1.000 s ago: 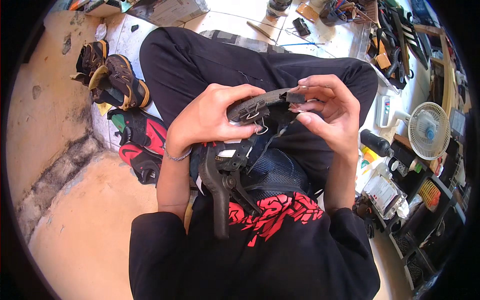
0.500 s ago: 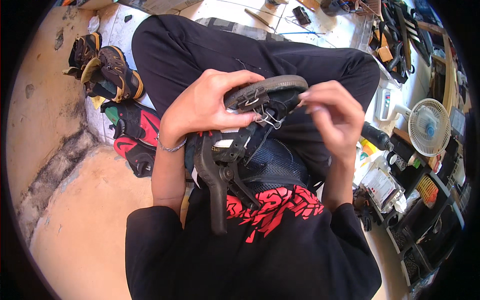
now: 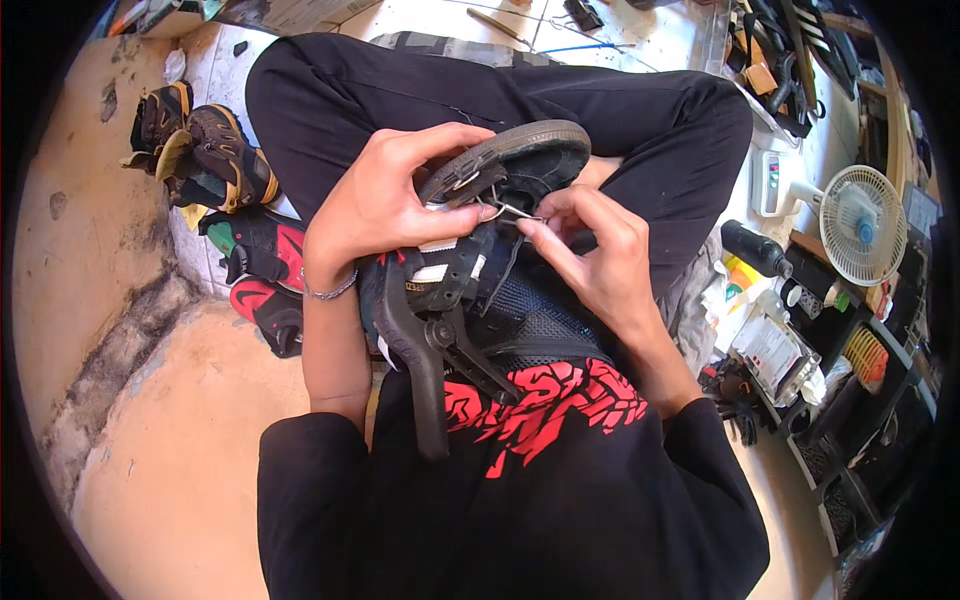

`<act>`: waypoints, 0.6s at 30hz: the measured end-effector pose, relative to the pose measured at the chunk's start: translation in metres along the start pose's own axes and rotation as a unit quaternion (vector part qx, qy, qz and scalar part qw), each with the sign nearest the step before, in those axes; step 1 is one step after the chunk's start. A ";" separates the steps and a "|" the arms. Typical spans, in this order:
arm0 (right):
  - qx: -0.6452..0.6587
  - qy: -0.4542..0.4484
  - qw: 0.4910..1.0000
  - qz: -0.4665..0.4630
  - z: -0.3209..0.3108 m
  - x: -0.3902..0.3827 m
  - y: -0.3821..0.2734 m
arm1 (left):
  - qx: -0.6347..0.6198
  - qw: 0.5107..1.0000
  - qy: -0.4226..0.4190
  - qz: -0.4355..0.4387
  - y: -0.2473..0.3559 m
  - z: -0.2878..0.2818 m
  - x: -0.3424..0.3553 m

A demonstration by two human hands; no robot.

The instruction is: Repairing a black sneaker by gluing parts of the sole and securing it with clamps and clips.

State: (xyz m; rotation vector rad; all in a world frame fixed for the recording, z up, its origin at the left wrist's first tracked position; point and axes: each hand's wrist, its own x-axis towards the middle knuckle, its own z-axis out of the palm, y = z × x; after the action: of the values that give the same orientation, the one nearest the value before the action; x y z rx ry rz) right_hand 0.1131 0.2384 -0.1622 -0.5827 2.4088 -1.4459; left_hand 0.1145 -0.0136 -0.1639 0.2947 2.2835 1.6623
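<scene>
A black shoe (image 3: 550, 150) with white stripes lies tilted in my lap, its dark rubber sole edge raised toward the far side. My left hand (image 3: 385, 195) is closed around it, with the thumb near a black binder clip (image 3: 480, 183) that grips the sole edge. My right hand (image 3: 595, 235) pinches at the clip's silver wire handles, thumb and forefinger together. Whether another small piece is between those fingertips is hidden. Below my left hand, a large black spring clamp (image 3: 428, 360) is fixed to the shoe, its handles pointing toward my chest.
At the left stand brown-and-yellow shoes (image 3: 222, 145) and red-and-black shoes (image 3: 270, 315) beside a stained wall. To the right are a white fan (image 3: 862, 225), a black bottle (image 3: 755, 250) and cluttered shelves. Tools and a dark clip (image 3: 583, 14) lie on the far tiles.
My right hand has come in from the right, and its fingertips now meet the clip's wire handles. The shoe and my left hand have shifted slightly left and away from me.
</scene>
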 end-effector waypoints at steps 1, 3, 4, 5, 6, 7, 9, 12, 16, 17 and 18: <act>-0.009 -0.032 0.999 -0.024 -0.004 0.000 0.000 | 0.002 1.000 0.000 0.000 0.002 -0.001 0.000; -0.019 -0.063 0.997 -0.049 -0.010 0.002 -0.006 | 0.002 1.000 -0.017 -0.012 0.006 -0.003 0.000; 0.014 -0.050 0.994 -0.094 -0.013 0.004 -0.011 | 0.003 1.000 -0.017 -0.011 0.005 -0.003 -0.001; 0.045 -0.038 0.989 -0.138 -0.019 0.005 -0.015 | -0.012 1.000 -0.015 -0.004 0.004 -0.002 -0.002; 0.027 -0.051 0.990 -0.127 -0.030 0.003 -0.015 | -0.028 1.000 -0.013 0.002 0.003 -0.001 -0.003; 0.041 -0.029 0.994 -0.100 -0.029 0.000 -0.016 | -0.029 0.999 -0.013 0.004 0.003 0.000 -0.002; 0.055 -0.003 0.996 -0.072 -0.027 -0.005 -0.015 | -0.021 1.000 -0.017 -0.013 0.001 -0.001 0.000; 0.028 -0.018 0.999 -0.020 -0.026 -0.012 -0.006 | -0.006 1.000 -0.021 -0.013 0.002 -0.001 -0.002; -0.017 -0.025 0.999 -0.011 0.000 -0.011 -0.008 | -0.005 1.000 -0.015 0.010 0.003 0.002 0.002; -0.017 -0.035 0.999 -0.035 0.003 -0.009 -0.009 | -0.005 1.000 -0.021 0.001 0.003 0.002 0.002; -0.017 -0.046 0.997 -0.060 0.004 -0.007 -0.011 | -0.005 1.000 -0.027 -0.008 0.003 0.002 0.003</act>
State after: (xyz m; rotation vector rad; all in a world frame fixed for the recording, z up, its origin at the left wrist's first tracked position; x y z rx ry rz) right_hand 0.1232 0.2335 -0.1541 -0.7955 2.3678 -1.3945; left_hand 0.1128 -0.0096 -0.1617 0.3150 2.2328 1.6369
